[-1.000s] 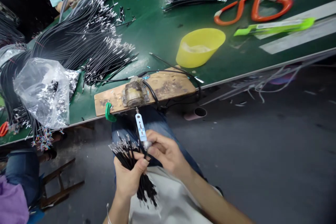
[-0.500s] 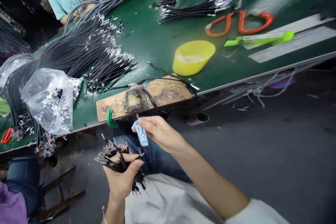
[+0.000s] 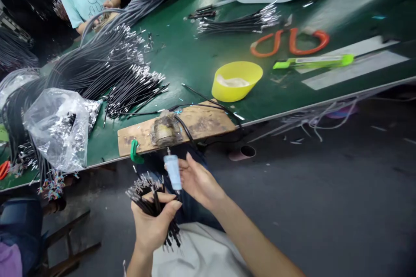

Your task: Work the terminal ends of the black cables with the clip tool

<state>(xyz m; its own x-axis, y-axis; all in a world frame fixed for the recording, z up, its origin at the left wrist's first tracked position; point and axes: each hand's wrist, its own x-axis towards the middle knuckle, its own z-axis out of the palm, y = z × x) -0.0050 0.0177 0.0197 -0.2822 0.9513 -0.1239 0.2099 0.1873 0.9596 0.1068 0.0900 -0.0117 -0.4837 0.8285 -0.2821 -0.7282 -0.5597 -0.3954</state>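
The left hand (image 3: 152,227) is clenched around a bundle of black wires (image 3: 146,190), tips fanning toward 11 o'clock. The right hand (image 3: 198,179) pinches a pale blue piece (image 3: 173,172), at 6 o'clock below the metal block (image 3: 165,129) on the worktop (image 3: 195,60).

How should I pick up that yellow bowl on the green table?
Take the yellow bowl by its rim, on the side nearest the table edge, thumb inside, fingers outside, coming from above. It stands upright and open, and its walls flare outward, so a squeeze from the sides would likely slip. There is white stuff inside, so keep it level.
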